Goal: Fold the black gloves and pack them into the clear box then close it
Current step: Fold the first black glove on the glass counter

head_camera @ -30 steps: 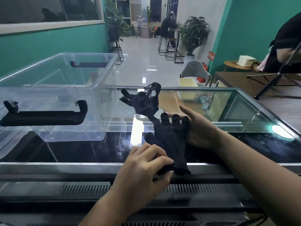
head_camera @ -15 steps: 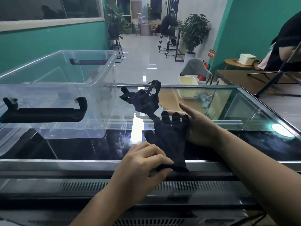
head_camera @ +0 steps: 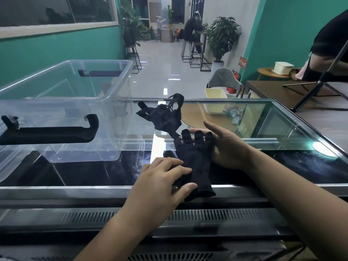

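Teal walls point(head_camera: 56, 48) flank a glossy pale floor point(head_camera: 160, 76) streaked with bright reflections. A dark window point(head_camera: 56, 10) sits high left. Far back stand black bar stools point(head_camera: 186, 50) and a potted plant point(head_camera: 223, 34); right, a wooden table point(head_camera: 273, 93) and what looks like a round side table point(head_camera: 263, 71)

We see two black gloves on the glass tabletop point(head_camera: 293, 166). The near glove point(head_camera: 195, 161) lies flat, fingers pointing away from us, cuff reaching the tabletop's near edge. The far glove point(head_camera: 163, 117) sits crumpled just behind it, some fingers sticking up. Left of both stands the clear box point(head_camera: 120, 87), open-topped, with black handles on its ends.
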Tool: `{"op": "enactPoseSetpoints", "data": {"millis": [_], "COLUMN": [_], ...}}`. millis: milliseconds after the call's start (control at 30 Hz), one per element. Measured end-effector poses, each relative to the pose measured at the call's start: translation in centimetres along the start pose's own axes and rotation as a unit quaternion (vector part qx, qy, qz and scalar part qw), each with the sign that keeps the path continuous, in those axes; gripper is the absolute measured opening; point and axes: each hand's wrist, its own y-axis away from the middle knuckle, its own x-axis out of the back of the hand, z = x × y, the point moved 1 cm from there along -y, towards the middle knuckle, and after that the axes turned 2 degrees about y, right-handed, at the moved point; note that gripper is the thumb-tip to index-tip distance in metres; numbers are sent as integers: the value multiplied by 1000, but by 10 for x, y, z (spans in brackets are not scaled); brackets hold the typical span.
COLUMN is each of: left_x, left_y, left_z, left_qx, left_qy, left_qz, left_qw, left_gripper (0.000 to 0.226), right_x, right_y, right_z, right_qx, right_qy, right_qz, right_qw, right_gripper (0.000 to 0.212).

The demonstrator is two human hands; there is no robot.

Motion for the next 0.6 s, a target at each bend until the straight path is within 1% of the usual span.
{"op": "enactPoseSetpoints", "data": {"millis": [133,233,300,367,433,467,500,567,600], "left_x": [3,6,8,10,11,12,11,11,11], "left_y": [2,0,-3,-7,-11,-12,-14,-18,-20], "left_z": [1,2,2,3,3,3,2,1,1], "left_qx": [1,4,-2,-6,-4,-6,-10,-14,-14], "left_qy": [-13,-3,-4,-3,-6,-10,-15,-24,-26], "left_qz": [10,-15,-41,-64,-86,-91,-93,-94,-95], "left_qw": [1000,1000,999,998,996,996,995,995,995], "left_gripper": [53,52,49,46,43,42,41,40,39], "right_x": [2,6,7,4,2,3,4,8,10], "right_y": [-2,-4,-2,-1,0,2,6,14,19], "right_z": [0,1,1,1,3,4,6,10,13], "right_qx": [-3,3,17,58,137,179,217,271,286], "right_qy": [-10,-13,-12,17,92,154,237,411,477], "right_qz": [-20,-23,-18,13,69,101,134,175,185], "right_qw": [1000,1000,1000,998,984,966,938,852,810], "right_gripper": [67,69,66,58,48,44,43,47,48]}}
